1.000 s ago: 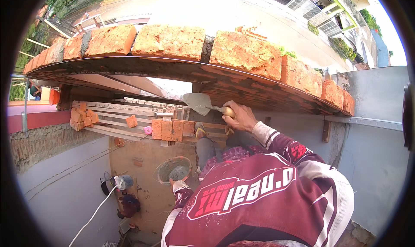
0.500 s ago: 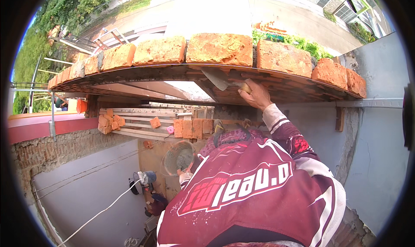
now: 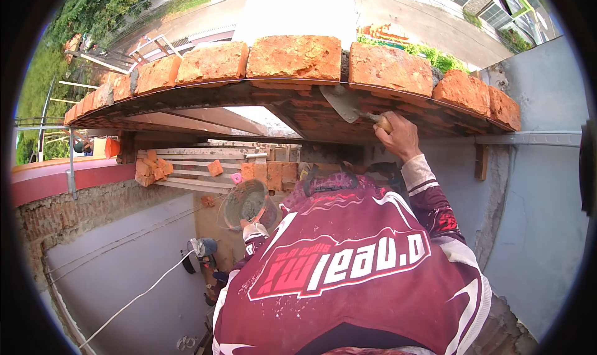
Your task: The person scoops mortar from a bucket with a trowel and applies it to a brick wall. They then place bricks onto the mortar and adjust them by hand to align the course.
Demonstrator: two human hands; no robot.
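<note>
With a row of orange bricks (image 3: 294,58) already laid just beyond our right hand (image 3: 401,137), we wrapped its fingers around a trowel (image 3: 341,104) near the row's lower edge, while below and left our left hand (image 3: 251,229) gripped a bucket (image 3: 232,207) with mortar (image 3: 254,207) left.

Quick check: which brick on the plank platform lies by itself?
The single orange brick between the left-hand pile and the brick row; the platform's other bricks sit grouped.
</note>
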